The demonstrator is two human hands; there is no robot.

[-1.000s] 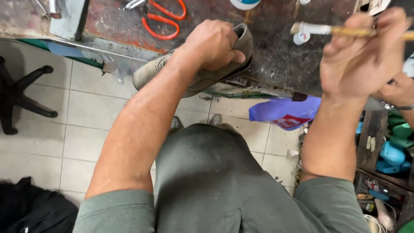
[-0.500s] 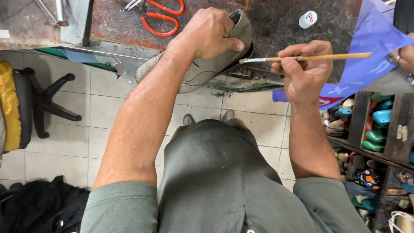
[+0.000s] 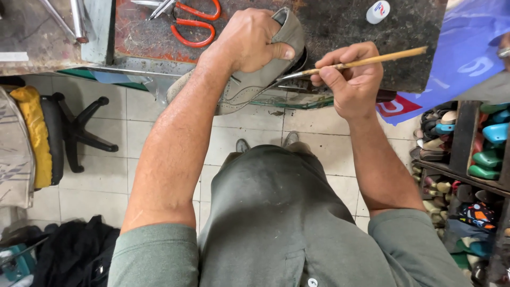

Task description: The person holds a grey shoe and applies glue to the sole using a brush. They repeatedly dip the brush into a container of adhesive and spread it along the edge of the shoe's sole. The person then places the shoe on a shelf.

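Suede shoe (image 3: 249, 79) stayed braced in your clamped left hand (image 3: 249, 40) so your right hand (image 3: 348, 79), pinching the brush (image 3: 361, 62), reached its edge.

Shoe (image 3: 249, 79) at the desk (image 3: 329, 26) edge, scissors (image 3: 194, 24) behind-left, brush (image 3: 353, 64) right, bottle cap (image 3: 377, 11) behind.
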